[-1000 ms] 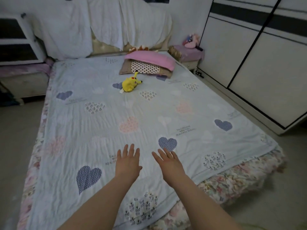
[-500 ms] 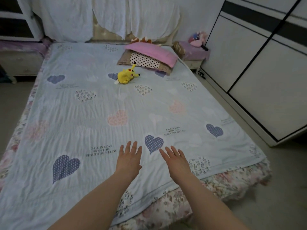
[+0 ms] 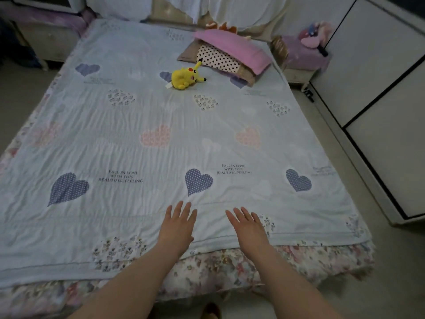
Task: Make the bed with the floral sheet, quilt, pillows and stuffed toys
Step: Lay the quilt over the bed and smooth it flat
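A white wardrobe (image 3: 379, 88) with black-edged panels is seen along the right side. A small bedside table (image 3: 296, 75), covered by a purple cloth (image 3: 296, 47), is set in the far corner beside it. White cloths (image 3: 230, 8) are draped over the headboard. A low unit (image 3: 46, 40) topped with purple fabric is placed at the far left. The pale floor (image 3: 391, 261) is seen around.

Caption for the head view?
Left hand and right hand spread open near the foot of the quilt; yellow stuffed toy lies by the stacked pillows.
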`<control>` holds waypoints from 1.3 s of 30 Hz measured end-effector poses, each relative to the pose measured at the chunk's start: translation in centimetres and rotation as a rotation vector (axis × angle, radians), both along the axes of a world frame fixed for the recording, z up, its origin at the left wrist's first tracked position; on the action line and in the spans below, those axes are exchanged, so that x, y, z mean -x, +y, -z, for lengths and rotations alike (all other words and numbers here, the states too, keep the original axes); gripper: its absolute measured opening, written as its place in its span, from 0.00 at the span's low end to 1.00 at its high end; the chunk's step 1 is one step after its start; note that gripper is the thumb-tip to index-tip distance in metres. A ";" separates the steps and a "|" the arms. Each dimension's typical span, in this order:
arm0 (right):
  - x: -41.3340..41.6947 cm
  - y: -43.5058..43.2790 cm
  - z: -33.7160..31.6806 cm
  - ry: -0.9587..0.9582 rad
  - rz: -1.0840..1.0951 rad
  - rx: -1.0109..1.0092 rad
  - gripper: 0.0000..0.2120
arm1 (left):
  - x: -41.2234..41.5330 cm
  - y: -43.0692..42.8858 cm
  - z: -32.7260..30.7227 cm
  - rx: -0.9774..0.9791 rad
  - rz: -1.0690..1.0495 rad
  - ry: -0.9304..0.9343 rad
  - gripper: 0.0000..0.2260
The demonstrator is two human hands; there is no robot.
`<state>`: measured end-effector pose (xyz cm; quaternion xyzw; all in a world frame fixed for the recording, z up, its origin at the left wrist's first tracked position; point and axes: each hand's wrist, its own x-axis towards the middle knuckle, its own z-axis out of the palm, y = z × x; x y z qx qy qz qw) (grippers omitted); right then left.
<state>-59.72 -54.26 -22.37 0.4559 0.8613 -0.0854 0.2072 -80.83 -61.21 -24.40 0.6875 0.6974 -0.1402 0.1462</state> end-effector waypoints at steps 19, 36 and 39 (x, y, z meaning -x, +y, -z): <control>-6.8 1.9 15.2 0.084 0.030 0.093 0.38 | -8.1 0.5 15.9 0.099 -0.036 -0.124 0.24; -7.0 4.9 29.1 0.092 0.022 0.173 0.13 | -9.3 3.2 28.1 0.211 -0.012 -0.079 0.19; -7.4 4.8 28.9 0.033 -0.018 0.253 0.11 | -9.3 2.4 28.5 0.280 0.083 -0.090 0.16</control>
